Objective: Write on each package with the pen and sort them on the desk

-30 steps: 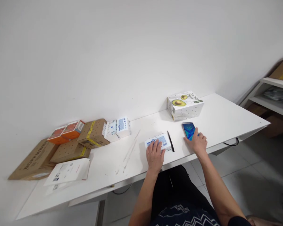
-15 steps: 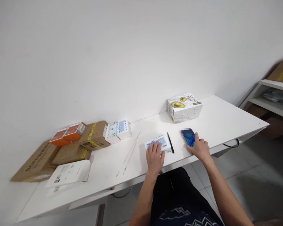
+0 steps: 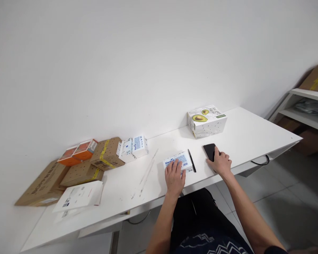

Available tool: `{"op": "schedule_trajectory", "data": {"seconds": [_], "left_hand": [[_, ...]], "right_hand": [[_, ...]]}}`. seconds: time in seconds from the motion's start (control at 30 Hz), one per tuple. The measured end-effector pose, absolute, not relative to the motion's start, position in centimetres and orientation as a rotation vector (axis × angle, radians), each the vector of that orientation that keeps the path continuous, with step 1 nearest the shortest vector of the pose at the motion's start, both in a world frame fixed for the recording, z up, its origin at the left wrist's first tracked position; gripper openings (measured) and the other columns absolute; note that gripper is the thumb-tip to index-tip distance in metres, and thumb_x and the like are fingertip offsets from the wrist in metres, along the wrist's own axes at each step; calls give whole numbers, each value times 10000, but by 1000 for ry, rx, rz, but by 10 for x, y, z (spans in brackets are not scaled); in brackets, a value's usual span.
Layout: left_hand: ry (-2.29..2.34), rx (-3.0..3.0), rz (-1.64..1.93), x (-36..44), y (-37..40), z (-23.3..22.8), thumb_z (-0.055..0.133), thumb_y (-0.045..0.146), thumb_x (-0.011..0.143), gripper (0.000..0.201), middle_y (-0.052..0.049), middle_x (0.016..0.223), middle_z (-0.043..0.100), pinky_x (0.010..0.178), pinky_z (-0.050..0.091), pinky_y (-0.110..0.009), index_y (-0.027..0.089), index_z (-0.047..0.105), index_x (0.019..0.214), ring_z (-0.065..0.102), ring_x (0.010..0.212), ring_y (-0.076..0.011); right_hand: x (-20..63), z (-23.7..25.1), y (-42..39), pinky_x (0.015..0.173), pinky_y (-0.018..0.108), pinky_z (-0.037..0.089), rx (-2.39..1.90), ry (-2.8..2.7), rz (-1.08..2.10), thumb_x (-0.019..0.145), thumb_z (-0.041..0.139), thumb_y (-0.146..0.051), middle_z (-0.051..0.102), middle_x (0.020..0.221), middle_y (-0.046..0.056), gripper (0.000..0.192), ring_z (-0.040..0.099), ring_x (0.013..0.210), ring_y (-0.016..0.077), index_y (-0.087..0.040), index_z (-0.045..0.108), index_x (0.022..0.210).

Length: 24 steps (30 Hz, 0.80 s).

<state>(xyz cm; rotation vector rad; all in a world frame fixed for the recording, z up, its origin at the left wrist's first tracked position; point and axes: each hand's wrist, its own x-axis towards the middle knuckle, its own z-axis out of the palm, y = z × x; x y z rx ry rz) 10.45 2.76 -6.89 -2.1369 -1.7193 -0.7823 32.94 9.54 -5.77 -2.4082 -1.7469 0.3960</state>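
Right hand (image 3: pixel 221 164) clasps a dark phone (image 3: pixel 208 149) at its eleven o'clock; left hand (image 3: pixel 175 179) lies loosely on a seemingly unopened box (image 3: pixel 184 159).

A plain white wall (image 3: pixel 137 70) is rising behind the white desk (image 3: pixel 257 135), glowing just above the desk and turning greyer away from it. Grey floor tiles (image 3: pixel 270 180) are running underneath the desk and past its front edge. Open white shelving (image 3: pixel 302 117) is standing beyond the desk's right end.
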Motion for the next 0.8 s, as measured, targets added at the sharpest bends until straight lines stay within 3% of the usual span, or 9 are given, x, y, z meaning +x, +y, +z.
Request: {"op": "schedule_trajectory", "data": {"seconds": [0.2,0.33,0.43,0.53,0.63,0.7,0.8], "left_hand": [[-1696,-2213,-835,102,27,-65,538,264,866,413,-102,1313,574,965,431,-475,193,547,1273,503,1207,-314],[-1624,-2201,-1125,103,17,-57,543,216,856,384,-129,1275,589,1017,423,-479,170,573,1236,460,1271,-301],[-1631,-2322,-1443,110,1,-51,529,219,871,302,-108,1144,657,1007,446,-451,198,630,1155,551,1167,-263],[-1970,-2499,-1940,125,-19,-49,505,339,906,360,-108,1198,637,956,486,-428,221,584,1237,595,1104,-248],[-2292,-2275,-2849,143,-34,-52,446,506,914,519,-112,1348,543,970,481,-432,237,471,1356,566,1172,-255],[-2331,-1738,-3416,152,-42,-56,447,581,886,579,-114,1359,537,1042,424,-422,200,522,1316,516,1240,-262],[-2539,-700,-3678,155,-50,-58,505,607,845,570,-114,1308,583,1105,353,-383,159,642,1169,489,1271,-267]], "right_hand": [[341,-56,95,867,509,386,-2315,-1659,495,781,512,-494,505,1249,211,823,449,1148,397,-158,225,1475],[356,-51,82,857,434,452,-1939,-1387,1029,751,567,-551,537,1246,188,900,547,1091,317,-177,209,1487],[351,-42,59,882,368,468,-1619,-1221,1281,747,595,-555,570,1230,149,863,576,1084,258,-204,270,1465],[328,-33,27,893,370,472,-1475,-1305,1236,738,629,-504,574,1236,123,848,547,1129,257,-225,275,1457],[299,-33,-4,925,407,460,-1397,-1490,1096,749,619,-458,549,1267,115,843,533,1144,264,-241,239,1469],[282,-38,-21,975,445,428,-1354,-1663,976,745,627,-436,528,1297,115,853,503,1182,281,-251,229,1477],[266,-45,-36,1022,492,384,-1302,-1883,910,739,637,-390,493,1346,115,828,443,1239,306,-275,268,1471]]}}
